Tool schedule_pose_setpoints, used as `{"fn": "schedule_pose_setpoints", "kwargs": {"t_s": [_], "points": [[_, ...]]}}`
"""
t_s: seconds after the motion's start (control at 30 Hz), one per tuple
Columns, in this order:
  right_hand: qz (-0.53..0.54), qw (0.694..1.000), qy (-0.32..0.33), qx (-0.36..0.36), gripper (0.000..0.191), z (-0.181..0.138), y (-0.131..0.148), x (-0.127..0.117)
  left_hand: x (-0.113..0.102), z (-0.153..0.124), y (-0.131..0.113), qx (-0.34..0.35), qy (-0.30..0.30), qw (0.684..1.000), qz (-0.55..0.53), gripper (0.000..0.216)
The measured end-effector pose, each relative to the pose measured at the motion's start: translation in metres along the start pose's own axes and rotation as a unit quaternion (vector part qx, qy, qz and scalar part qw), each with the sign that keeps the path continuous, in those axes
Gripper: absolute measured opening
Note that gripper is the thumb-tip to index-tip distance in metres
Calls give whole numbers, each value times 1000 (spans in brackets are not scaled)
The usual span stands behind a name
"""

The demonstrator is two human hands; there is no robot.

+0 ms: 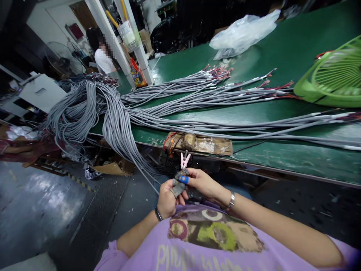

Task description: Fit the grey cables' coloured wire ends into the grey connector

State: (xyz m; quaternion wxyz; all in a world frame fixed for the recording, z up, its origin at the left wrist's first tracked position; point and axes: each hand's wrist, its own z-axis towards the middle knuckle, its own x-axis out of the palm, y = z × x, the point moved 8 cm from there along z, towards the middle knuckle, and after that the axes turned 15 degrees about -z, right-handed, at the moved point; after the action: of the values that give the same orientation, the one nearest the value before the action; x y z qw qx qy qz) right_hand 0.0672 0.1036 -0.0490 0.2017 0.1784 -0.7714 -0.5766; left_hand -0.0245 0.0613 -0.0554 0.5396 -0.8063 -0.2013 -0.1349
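My left hand [168,198] is closed in front of my body, below the bench edge, with grey coverings on some fingers. A grey cable [150,181] comes down from the bundle on the left and runs into it. My right hand [203,184] meets it there, thumb and fingers pinched together, with a blue wrap [184,179] on one digit. The cable's end between the fingertips is hidden. Just beyond the fingertips stands a pink clip [185,160], its two arms upward, in front of a worn wooden block [208,145] on the bench edge.
Grey cable bundles [117,116] hang over the edge of the green bench [282,158]; others lie along it with stripped ends. A green fan [335,79] stands right, a plastic bag [245,34] behind. White posts [113,41] rise at the back; a person [104,60] is beyond.
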Motion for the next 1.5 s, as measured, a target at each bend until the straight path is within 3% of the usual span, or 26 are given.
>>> {"fn": "schedule_pose_setpoints", "kwargs": {"t_s": [0.23, 0.47, 0.63, 0.83, 1.07, 1.5], "points": [[24, 999, -32, 14, 37, -2, 1, 0, -1, 0, 3, -6, -7, 1000, -12, 32], [49, 999, -11, 15, 35, 0, -1, 5, -5, 0, -7, 36, -33, 999, -7, 29], [152, 987, 6, 43, 34, -4, -10, -8, -8, -1, -11, 29, -36, 998, -39, 30], [230, 970, -25, 71, 32, 5, -11, -25, 7, -4, -16, -7, 1, 997, -71, 31], [258, 966, 7, 11, 32, 22, 14, -16, 31, 1, -13, -56, 30, 990, -127, 30], [301, 951, -69, 6, 31, 26, 16, -15, 30, 5, -6, -67, 8, 988, -137, 28]]}}
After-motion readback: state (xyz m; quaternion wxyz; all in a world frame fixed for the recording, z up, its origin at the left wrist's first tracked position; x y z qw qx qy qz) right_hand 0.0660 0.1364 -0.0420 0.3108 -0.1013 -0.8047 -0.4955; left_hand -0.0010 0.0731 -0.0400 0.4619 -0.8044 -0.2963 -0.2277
